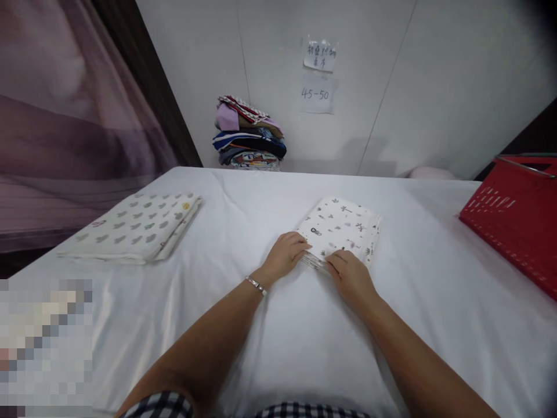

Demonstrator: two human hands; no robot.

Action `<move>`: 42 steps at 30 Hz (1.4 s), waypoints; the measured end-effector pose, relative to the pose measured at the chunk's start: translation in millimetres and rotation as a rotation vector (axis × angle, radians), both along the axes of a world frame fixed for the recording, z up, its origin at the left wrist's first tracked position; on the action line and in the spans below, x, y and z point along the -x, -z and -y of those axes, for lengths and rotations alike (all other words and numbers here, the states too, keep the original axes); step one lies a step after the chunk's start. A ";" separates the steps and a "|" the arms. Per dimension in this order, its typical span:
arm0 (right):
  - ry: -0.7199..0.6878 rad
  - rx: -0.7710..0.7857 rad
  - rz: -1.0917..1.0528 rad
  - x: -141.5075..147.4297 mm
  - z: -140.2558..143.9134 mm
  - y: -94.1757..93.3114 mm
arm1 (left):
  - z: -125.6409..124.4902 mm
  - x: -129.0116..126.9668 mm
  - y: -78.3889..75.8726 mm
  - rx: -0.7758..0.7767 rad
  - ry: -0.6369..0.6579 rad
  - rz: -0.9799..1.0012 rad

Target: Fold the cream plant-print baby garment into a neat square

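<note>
White panelled wall [435,87], paper notes [319,55], mauve curtain [65,116], white-covered table [435,290]

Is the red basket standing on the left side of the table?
No, the red basket stands at the right edge of the table, beyond the right hand.

Two folded cloths on the surface, hands at the nearer one

The small folded cloth [342,229] lies right of the middle of the surface [243,203]; the left hand [285,254] rests at its near left corner and the right hand [351,277] at its near edge, both touching it. The larger folded cloth [137,226] lies well apart to the left, near the surface's left edge. A stack of folded clothes [249,134] stands behind the surface against the wall [435,87], with two paper notes [318,75] on the wall to its right. A basket [516,217] sits at the far right edge.
</note>
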State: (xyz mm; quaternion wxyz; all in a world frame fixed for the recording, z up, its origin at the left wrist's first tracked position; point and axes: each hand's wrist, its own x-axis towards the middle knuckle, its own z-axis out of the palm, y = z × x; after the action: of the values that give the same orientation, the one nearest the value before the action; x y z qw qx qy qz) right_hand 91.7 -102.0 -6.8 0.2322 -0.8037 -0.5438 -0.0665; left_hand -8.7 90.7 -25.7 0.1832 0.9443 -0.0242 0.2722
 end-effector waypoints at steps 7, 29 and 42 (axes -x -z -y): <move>-0.001 0.061 0.005 0.4 0.5 -0.8 | 1.1 5.5 -7.2 -0.026 0.018 -0.029; -0.015 0.148 0.042 -0.3 3.4 -4.5 | 2.3 5.2 -3.7 -0.034 -0.013 -0.060; 0.024 0.067 0.032 -2.0 3.8 -2.9 | 0.6 5.7 -5.2 -0.034 0.001 -0.083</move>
State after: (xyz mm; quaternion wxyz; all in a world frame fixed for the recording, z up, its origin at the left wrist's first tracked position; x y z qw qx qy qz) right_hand 93.7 -105.9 -3.9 0.1958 -0.8163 -0.5396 -0.0640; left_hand -14.4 90.1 -20.5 0.1682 0.9577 -0.0215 0.2323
